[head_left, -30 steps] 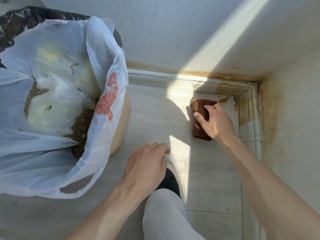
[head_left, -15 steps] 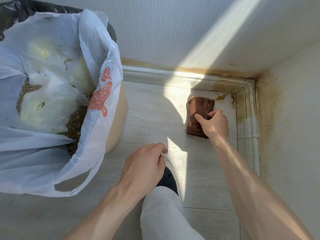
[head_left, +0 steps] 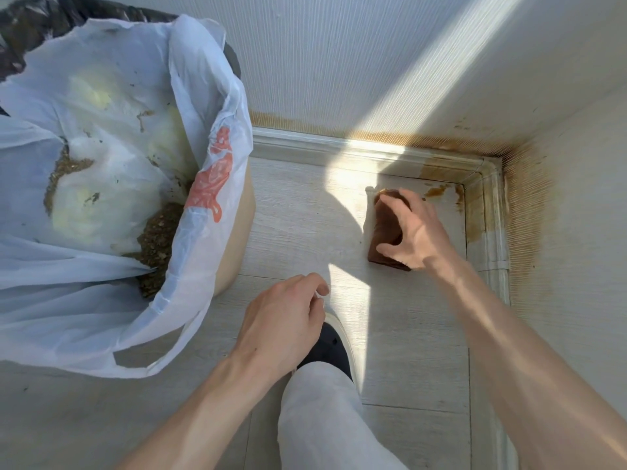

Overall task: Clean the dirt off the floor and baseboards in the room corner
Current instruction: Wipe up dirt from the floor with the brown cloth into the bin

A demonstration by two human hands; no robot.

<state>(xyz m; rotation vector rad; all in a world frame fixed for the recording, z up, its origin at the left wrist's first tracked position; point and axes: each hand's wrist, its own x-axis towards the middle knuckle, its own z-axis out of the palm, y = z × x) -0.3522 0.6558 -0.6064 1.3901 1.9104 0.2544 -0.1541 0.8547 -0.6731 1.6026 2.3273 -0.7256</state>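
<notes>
Directly under right hand (head_left: 412, 232): brown cloth (head_left: 385, 228).

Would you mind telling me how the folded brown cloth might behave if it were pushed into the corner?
The folded brown cloth looks soft, so it would probably bunch rather than slide stiffly. It lies flat under the right hand, so rolling seems unlikely. It appears light; whether it is wet cannot be told.

The right hand (head_left: 412, 228) gripped a brown cloth (head_left: 385, 228) on the floor (head_left: 305, 215) near the stained corner baseboard (head_left: 481, 184).
</notes>
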